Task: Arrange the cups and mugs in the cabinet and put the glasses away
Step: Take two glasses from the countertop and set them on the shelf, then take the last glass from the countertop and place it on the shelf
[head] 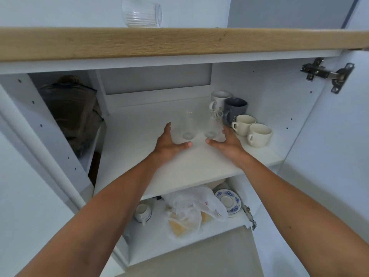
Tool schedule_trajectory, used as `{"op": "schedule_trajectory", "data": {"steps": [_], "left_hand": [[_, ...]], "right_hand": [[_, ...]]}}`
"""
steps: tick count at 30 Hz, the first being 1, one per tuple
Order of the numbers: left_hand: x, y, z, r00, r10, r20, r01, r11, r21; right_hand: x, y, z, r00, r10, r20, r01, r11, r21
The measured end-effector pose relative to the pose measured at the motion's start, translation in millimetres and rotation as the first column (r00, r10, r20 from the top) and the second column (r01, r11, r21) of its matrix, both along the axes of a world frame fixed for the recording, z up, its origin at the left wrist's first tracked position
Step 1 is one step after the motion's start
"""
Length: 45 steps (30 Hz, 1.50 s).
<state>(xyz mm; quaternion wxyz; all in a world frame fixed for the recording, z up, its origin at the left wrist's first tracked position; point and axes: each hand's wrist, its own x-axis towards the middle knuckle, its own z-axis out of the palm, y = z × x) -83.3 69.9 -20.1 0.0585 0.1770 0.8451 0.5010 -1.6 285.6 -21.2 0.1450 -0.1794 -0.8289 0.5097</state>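
Left hand [169,143] cupped round a clear glass [186,126], thumb across its base. Right hand [227,142] likewise cupped round a 2nd glass [213,124]. Both glasses upright mid-shelf [179,170], just apart. Beside them on the right: white mug [219,97], grey mug [235,108], 2 cream cups [252,129]. On the counter [179,42] above, a ribbed glass [141,13].
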Motion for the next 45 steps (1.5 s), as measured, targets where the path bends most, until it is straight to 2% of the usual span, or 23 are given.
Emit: {"op": "schedule_trajectory", "data": {"steps": [7, 13, 18, 22, 30, 38, 45], "left_hand": [[50, -30, 6, 1.000, -0.008, -0.003, 0.007, 0.995, -0.102], [87, -46, 19, 0.999, -0.046, -0.005, 0.042, 0.955, -0.295], [130, -64, 57, 0.994, -0.072, 0.078, 0.099, 0.896, -0.433], [167, -79, 109, 0.986, -0.112, 0.120, 0.157, 0.859, -0.487], [249, -107, 240, 0.966, -0.184, 0.181, 0.250, 0.844, -0.475], [297, -119, 339, 0.954, -0.276, 0.116, 0.298, 0.832, -0.469], [266, -106, 394, 0.969, -0.249, 0.003, 0.219, 0.850, -0.479]], "right_hand": [[51, -18, 12, 0.994, 0.039, 0.099, -0.068, 0.950, 0.304], [89, -31, 29, 0.947, -0.005, 0.321, -0.165, 0.850, 0.500], [137, -46, 68, 0.872, 0.003, 0.489, -0.285, 0.816, 0.504], [181, -60, 117, 0.827, 0.003, 0.562, -0.330, 0.813, 0.481], [270, -95, 244, 0.782, -0.022, 0.623, -0.324, 0.839, 0.437], [313, -106, 346, 0.818, 0.001, 0.575, -0.317, 0.835, 0.450], [282, -78, 405, 0.877, 0.030, 0.480, -0.312, 0.796, 0.519]]}}
